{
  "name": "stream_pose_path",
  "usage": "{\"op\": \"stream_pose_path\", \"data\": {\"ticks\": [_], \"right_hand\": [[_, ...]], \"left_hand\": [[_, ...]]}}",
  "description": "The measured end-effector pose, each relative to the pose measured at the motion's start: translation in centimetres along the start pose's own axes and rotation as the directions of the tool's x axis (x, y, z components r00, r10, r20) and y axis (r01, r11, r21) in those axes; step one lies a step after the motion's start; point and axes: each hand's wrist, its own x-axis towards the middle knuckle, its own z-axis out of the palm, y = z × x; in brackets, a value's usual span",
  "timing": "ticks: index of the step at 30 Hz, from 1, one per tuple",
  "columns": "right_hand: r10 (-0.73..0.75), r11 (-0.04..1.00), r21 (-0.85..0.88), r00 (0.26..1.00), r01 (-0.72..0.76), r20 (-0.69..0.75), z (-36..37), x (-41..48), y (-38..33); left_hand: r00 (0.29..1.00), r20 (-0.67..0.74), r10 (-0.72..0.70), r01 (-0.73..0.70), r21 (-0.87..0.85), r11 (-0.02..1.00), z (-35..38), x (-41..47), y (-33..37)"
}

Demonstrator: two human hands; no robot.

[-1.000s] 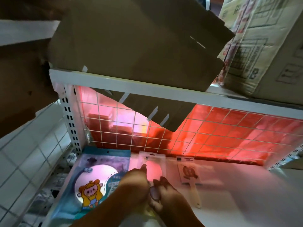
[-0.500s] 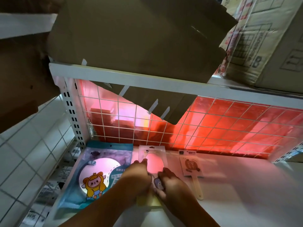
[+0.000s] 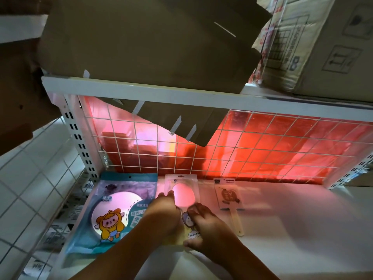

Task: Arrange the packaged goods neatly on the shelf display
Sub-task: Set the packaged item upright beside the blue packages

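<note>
Clear mirror pack (image 3: 182,186) lies flat on white shelf (image 3: 292,219), between blue pouch (image 3: 119,190) and handled pack (image 3: 229,197); my left grip (image 3: 161,215) curls onto its left edge; right grip (image 3: 203,223) pinches its lower end, thumb at near edge.

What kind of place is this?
Probably a shop, or its stockroom: packaged goods lie side by side on a white shelf with a wire grid back, and cardboard boxes sit above.

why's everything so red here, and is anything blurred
Head view: red light glows through the white wire grid back panel, tinting the white shelf board pink; the clear oval-mirror package glares pink; the clear paddle-shaped package at right looks smeared.
</note>
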Motion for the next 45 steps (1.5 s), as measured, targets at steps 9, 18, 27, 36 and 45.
{"op": "stream_pose_path", "data": {"ticks": [9, 18, 27, 36, 45], "right_hand": [[0.008, 1.000, -0.018, 1.000, -0.008, 0.027, -0.1, -0.3, -0.3], [0.033, 0.999, 0.004, 0.999, -0.034, 0.037, -0.8, -0.7, -0.8], [0.060, 0.995, 0.082, 0.998, -0.060, 0.001, -0.7, 0.0, -0.3], [0.077, 0.993, 0.089, 0.996, -0.072, -0.051, -0.2, -0.2, -0.6], [0.099, 0.991, 0.093, 0.993, -0.094, -0.057, 0.4, -0.1, -0.2]], "left_hand": [[0.999, 0.032, -0.044, 0.044, -0.001, 0.999, 0.4, -0.2, 0.2], [0.985, -0.121, 0.124, -0.132, -0.054, 0.990, 0.3, -2.7, -0.5], [0.968, -0.160, 0.192, -0.134, 0.319, 0.938, -3.7, -4.3, -8.5], [0.986, 0.069, 0.149, -0.164, 0.432, 0.887, -4.5, -6.7, -12.5], [0.984, -0.005, 0.177, -0.155, 0.452, 0.878, -4.5, -6.3, -12.2]]}}
